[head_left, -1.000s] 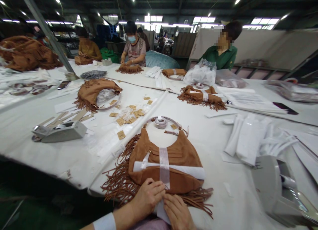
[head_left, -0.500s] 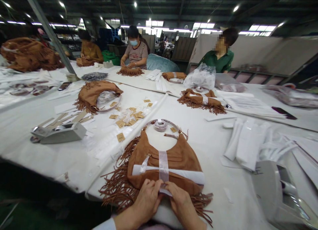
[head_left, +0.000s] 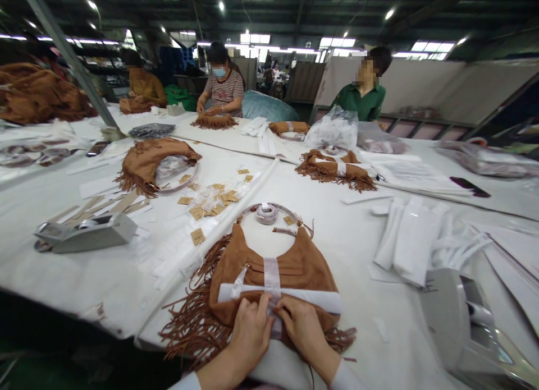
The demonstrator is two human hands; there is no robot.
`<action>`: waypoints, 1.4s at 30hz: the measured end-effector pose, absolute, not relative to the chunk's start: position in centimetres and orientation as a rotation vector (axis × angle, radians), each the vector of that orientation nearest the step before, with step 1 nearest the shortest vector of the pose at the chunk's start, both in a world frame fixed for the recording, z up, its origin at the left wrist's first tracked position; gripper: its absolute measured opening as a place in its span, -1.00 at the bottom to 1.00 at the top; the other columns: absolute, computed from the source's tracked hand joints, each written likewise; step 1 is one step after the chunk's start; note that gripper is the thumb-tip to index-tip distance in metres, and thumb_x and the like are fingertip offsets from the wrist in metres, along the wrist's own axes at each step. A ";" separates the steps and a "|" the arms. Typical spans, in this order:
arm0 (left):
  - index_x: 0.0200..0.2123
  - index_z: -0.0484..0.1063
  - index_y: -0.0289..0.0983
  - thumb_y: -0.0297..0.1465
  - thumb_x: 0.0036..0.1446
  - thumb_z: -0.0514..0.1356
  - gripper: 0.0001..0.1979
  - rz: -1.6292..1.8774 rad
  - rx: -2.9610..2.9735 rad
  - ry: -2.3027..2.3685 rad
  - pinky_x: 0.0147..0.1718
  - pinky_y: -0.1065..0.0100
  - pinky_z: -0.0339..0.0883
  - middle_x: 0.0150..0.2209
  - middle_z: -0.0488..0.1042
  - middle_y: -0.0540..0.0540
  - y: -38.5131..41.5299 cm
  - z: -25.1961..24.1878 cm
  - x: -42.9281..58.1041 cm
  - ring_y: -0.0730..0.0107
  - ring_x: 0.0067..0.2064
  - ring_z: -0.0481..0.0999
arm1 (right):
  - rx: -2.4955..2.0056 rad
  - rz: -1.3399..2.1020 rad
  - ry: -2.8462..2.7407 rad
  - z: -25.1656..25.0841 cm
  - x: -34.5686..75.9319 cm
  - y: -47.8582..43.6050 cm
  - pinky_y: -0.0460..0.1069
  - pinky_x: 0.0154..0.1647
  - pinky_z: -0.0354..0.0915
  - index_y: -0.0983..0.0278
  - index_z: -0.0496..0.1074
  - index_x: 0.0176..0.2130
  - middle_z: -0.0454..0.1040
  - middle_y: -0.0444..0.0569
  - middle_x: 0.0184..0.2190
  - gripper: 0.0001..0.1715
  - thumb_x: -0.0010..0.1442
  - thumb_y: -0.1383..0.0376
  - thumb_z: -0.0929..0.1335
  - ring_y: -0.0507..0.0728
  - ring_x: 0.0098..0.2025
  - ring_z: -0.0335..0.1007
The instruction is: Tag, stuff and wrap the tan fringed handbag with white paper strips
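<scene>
A brown fringed shoulder bag (head_left: pixel 275 248) lies flat on the table before me, its wrapped handle pointing away. A pale translucent plastic strip (head_left: pixel 272 273) runs down its middle, crossing a white band (head_left: pixel 309 297) that lies across the front. At the bag's lower edge, my left hand (head_left: pixel 251 328) pinches the strip between thumb and fingers. Close beside it, my right hand (head_left: pixel 304 325) pinches the same strip. The strip's lower end shows between both hands; the fingertips partly hide it.
Tape dispensers stand at left (head_left: pixel 95 233) and right (head_left: pixel 457 317). White strips (head_left: pixel 406 241) lie at right, tan tags (head_left: pixel 210 205) at left. Other fringed bags (head_left: pixel 337 168) lie farther back. A metal pole (head_left: pixel 69 56) rises at left; co-workers (head_left: pixel 221 87) sit across the table.
My hands have moved slightly up onto the bag's lower edge, fingers still on the strip. The strip's lower end now shows below the fingertips. The whole view has shifted a little.
</scene>
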State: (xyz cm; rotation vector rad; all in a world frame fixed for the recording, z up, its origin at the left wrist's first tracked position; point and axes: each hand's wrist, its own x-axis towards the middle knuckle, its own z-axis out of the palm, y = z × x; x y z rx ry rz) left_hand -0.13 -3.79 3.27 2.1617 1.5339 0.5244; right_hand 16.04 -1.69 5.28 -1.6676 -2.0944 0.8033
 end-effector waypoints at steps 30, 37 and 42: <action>0.33 -0.09 -0.41 0.11 0.14 0.03 -0.10 0.392 2.893 1.357 0.18 0.06 0.02 0.33 -0.03 -0.37 -7.8 -2.4 -0.7 -0.04 0.32 0.03 | -1.807 0.811 -1.971 4.8 15.6 -0.8 -0.07 -0.46 0.09 0.27 0.40 -0.53 0.49 -0.10 -0.57 -0.74 0.16 0.24 0.32 0.07 -0.51 0.36; 0.27 0.09 -0.40 0.16 0.02 0.10 -0.06 0.479 2.933 1.445 0.06 -0.04 0.19 0.24 0.18 -0.40 -7.8 -3.0 0.1 -0.16 0.25 0.15 | -1.865 0.729 -1.876 4.1 15.2 -0.7 -0.05 -0.41 0.13 0.27 0.40 -0.53 0.48 -0.08 -0.57 -0.69 0.19 0.18 0.34 0.08 -0.51 0.36; 0.30 0.05 -0.32 0.03 -0.04 0.24 -0.07 0.534 2.884 1.525 0.03 -0.02 0.22 0.19 0.28 -0.36 -8.3 -3.7 0.8 -0.16 0.21 0.22 | -1.966 0.595 -1.766 4.0 14.1 -1.4 -0.06 -0.40 0.17 0.26 0.38 -0.45 0.48 -0.08 -0.53 -0.73 0.18 0.15 0.37 0.09 -0.47 0.39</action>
